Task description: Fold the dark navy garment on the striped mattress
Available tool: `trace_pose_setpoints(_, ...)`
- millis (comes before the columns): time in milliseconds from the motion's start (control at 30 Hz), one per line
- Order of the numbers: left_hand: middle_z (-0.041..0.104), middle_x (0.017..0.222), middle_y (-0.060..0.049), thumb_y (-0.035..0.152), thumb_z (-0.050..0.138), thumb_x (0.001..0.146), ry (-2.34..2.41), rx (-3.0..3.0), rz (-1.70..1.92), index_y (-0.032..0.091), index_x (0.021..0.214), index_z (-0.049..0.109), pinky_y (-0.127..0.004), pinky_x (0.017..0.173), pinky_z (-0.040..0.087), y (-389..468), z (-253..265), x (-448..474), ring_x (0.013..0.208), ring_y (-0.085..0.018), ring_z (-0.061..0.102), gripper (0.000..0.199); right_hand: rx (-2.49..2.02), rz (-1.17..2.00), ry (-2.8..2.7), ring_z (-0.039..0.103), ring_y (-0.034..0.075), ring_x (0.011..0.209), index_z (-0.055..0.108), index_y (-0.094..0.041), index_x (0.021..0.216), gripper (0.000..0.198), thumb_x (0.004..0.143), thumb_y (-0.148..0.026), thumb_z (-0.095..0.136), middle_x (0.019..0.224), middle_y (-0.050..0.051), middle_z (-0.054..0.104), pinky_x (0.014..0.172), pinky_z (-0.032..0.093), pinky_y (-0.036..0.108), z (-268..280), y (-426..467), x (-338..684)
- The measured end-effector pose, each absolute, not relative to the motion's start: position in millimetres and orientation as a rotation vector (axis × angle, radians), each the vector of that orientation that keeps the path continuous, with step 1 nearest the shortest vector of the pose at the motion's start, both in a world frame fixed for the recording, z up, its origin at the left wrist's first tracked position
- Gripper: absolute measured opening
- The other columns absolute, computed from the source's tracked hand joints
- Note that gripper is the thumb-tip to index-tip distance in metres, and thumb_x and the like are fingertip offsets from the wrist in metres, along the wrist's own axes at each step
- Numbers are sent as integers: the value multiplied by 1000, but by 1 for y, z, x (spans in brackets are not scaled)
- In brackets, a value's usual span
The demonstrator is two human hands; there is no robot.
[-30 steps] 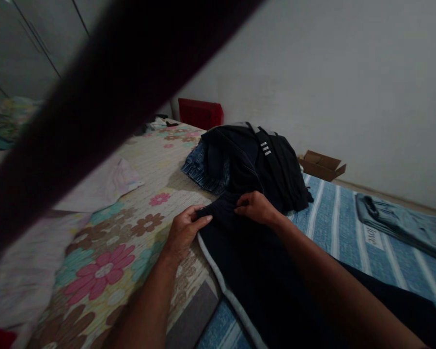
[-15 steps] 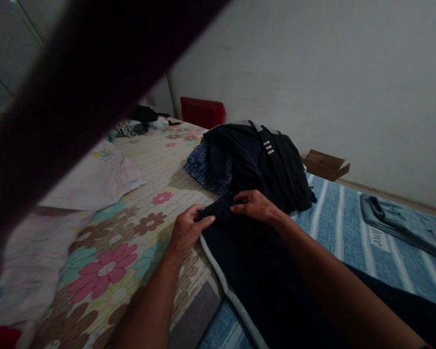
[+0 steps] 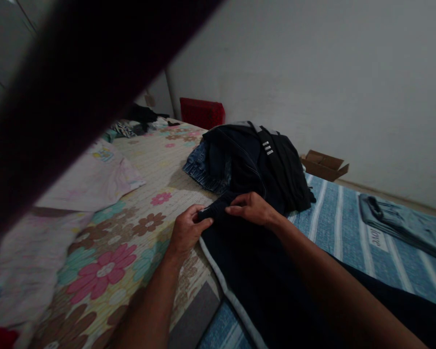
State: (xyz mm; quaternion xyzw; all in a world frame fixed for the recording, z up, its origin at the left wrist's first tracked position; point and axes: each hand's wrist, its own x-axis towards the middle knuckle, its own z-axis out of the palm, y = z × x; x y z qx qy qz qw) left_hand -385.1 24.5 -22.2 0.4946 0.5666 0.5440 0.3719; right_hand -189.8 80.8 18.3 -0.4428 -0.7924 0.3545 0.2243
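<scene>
Dark navy trousers (image 3: pixel 254 271) with a pale grey side stripe lie spread over the bed, one leg stretching off to the lower right. At the gathered waistband's left corner, my left hand (image 3: pixel 187 231) is closed, thumb on top and fingers beneath the cloth. My right hand (image 3: pixel 250 208) pinches the same waistband a little farther right, its fingers drawn together. Just beyond the hands is a heap of dark clothes (image 3: pixel 247 150), with blue denim shorts (image 3: pixel 207 165) showing at its left side.
Pale pink clothing (image 3: pixel 94 179) lies left on the flowered sheet (image 3: pixel 148 203). Folded jeans (image 3: pixel 403 223) rest on the blue striped cover (image 3: pixel 323 213) at right. An open cardboard box (image 3: pixel 323 165) and a red box (image 3: pixel 202 111) stand near the wall. A dark blurred shape blocks the upper left.
My right hand has shifted slightly left along the waistband, closer to my left hand. My left hand keeps its hold, and the trousers lie nearly as before.
</scene>
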Motion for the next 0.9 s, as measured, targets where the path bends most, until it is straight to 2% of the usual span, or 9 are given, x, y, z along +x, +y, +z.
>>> trace_pose_setpoints(100, 60, 64, 4, 31, 73, 50, 1498, 1303, 1366, 18, 80, 60, -23, 57, 41, 24, -20, -384, 59, -14, 55, 35, -1159, 1026, -2155, 53, 11, 60, 68, -14, 89, 32, 87, -40, 49, 67, -1, 59, 52, 38, 20, 17, 81, -189)
trace_pose_setpoints(167, 60, 64, 4, 31, 72, 51, 1523, 1326, 1359, 18, 79, 60, -23, 56, 41, 24, -20, -384, 58, -14, 55, 33, -1124, 1062, -2143, 53, 10, 62, 64, -15, 105, 28, 86, -31, 52, 73, -1, 60, 54, 40, 19, 16, 81, -190)
trace_pose_setpoints(233, 60, 64, 4, 29, 71, 51, 1531, 1341, 1369, 18, 79, 60, -22, 57, 41, 24, -20, -384, 60, -14, 55, 31, -1091, 1132, -2161, 51, 9, 55, 58, -17, 118, 36, 84, -27, 56, 69, -2, 59, 51, 40, 19, 16, 81, -191)
trace_pose_setpoints(367, 60, 63, 5, 27, 68, 50, 1526, 1351, 1393, 19, 76, 59, -21, 55, 40, 24, -18, -382, 60, -14, 56, 29, -1030, 1363, -2253, 45, 9, 43, 50, -18, 128, 49, 81, -26, 60, 56, -6, 53, 43, 37, 20, 20, 79, -193)
trace_pose_setpoints(433, 59, 62, 5, 26, 67, 50, 1536, 1364, 1385, 18, 75, 59, -21, 54, 39, 24, -17, -381, 59, -14, 55, 28, -1033, 1358, -2316, 46, 9, 43, 51, -17, 126, 48, 79, -25, 62, 56, -7, 52, 42, 37, 20, 24, 78, -194)
trace_pose_setpoints(533, 58, 61, 5, 26, 66, 50, 1555, 1372, 1380, 18, 75, 59, -20, 53, 39, 24, -17, -381, 58, -13, 54, 28, -1069, 1186, -2396, 47, 8, 46, 56, -17, 113, 40, 75, -24, 65, 57, -8, 50, 44, 35, 19, 27, 78, -196)
trace_pose_setpoints(767, 61, 64, 5, 28, 65, 50, 1550, 1381, 1385, 18, 78, 59, -20, 55, 41, 25, -19, -381, 59, -13, 56, 31, -1053, 900, -2512, 49, 9, 62, 56, -19, 90, 29, 65, -21, 71, 69, -7, 51, 52, 33, 19, 36, 80, -203)
trace_pose_setpoints(900, 60, 62, 5, 27, 65, 48, 1533, 1362, 1388, 18, 78, 59, -20, 54, 40, 24, -17, -380, 58, -12, 55, 31, -1087, 764, -2617, 46, 10, 58, 55, -19, 80, 23, 61, -20, 69, 66, -6, 50, 49, 29, 20, 44, 77, -208)
